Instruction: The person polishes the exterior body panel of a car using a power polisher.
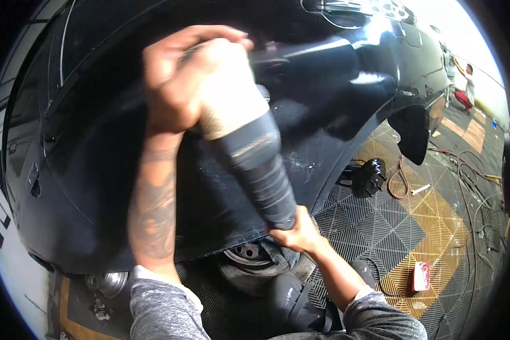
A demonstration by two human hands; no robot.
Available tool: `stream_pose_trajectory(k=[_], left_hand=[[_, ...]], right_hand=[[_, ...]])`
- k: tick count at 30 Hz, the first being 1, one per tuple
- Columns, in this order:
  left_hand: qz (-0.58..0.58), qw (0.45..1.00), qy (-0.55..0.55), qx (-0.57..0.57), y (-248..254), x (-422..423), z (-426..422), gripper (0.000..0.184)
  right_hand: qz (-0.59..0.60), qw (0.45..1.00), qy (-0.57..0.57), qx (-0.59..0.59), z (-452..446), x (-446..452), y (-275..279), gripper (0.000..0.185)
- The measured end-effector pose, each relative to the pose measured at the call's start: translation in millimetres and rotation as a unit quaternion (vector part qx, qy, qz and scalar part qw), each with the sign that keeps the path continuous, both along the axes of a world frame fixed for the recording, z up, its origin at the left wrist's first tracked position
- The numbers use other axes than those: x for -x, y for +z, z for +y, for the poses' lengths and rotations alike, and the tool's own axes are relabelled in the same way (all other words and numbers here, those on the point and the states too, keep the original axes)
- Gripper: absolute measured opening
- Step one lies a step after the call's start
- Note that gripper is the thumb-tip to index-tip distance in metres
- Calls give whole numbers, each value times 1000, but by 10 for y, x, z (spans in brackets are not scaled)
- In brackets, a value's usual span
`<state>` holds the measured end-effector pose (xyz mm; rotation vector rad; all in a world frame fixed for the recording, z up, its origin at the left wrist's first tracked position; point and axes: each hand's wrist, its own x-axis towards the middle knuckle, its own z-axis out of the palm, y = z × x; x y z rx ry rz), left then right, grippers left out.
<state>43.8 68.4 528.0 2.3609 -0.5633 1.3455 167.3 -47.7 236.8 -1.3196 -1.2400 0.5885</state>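
Note:
A large power polisher (pixel 260 170) with a black ribbed body and a pale front housing (pixel 235 90) is held across a dark car body panel (pixel 113 124). My left hand (pixel 181 79) is closed around the front end, its fingers slightly blurred. My right hand (pixel 297 231) grips the rear end of the black body, lower down. The working face of the polisher is hidden behind its housing and my left hand. Light dusty marks and bright reflections show on the panel around it.
Below the panel lie a wheel (pixel 246 258) and a metal rim (pixel 109 283). Grey and yellow floor tiles (pixel 402 226) carry cables and hoses (pixel 470 170) and a red container (pixel 421 276). Another person (pixel 466 88) crouches at the far right by the car.

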Motion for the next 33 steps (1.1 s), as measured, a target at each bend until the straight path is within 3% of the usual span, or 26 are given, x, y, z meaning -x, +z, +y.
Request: stream_pose_trajectory(k=[1, 8, 12, 14, 18, 20, 28, 31, 33], left_hand=[[8, 1000, 7, 8, 28, 136, 30, 36], [-33, 996, -7, 86, -23, 473, 132, 35], [-27, 997, -25, 69, -108, 244, 124, 35], [0, 997, -9, 74, -144, 107, 141, 45], [-4, 998, -14, 62, -195, -344, -4, 42], [-10, 998, -29, 57, -217, -595, -83, 37], [1, 997, -67, 48, -332, -1599, -396, 31], [-26, 997, -68, -36, -304, -2081, -432, 25], [27, 997, -78, -3, -279, -2288, -536, 25]], right_hand=[[-22, 997, 18, -65, 118, 15, -94, 41], [-30, 996, 39, -77, 44, 42, 218, 38], [-25, 997, 31, -59, -63, -125, 139, 43], [-27, 997, 20, -62, -128, -245, 93, 43], [-38, 998, 6, -50, -297, -579, 10, 46], [-39, 999, -3, 13, -370, -749, -54, 44], [39, 997, -62, -25, -668, -1389, -288, 38], [140, 987, -75, -22, -750, -1554, -446, 37], [197, 974, -103, -50, -785, -1539, -442, 34]])
